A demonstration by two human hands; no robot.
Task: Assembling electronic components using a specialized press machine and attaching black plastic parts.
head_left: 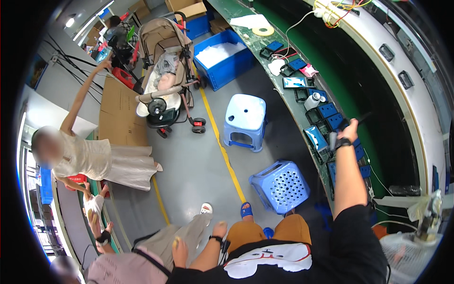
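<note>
My right hand (349,132) reaches over the workbench at the right, a dark band on its wrist. Its fingers are closed around a dark slender tool (362,117), whose exact kind is unclear. Below it lie several blue and black casings (327,110), and a blue-and-white pack (316,137) is nearby. My left hand (219,230) is low in front of my body, near my brown shorts, with a yellow cover on a fingertip. How its fingers are set is too small to tell. A white bottle (312,101) stands among the casings.
Two blue plastic stools (246,111) are on the floor beside the bench. Farther off are a stroller (163,61) with a small child and a blue bin (220,75). One person (127,265) stands close at my left; another (87,158) stretches an arm out.
</note>
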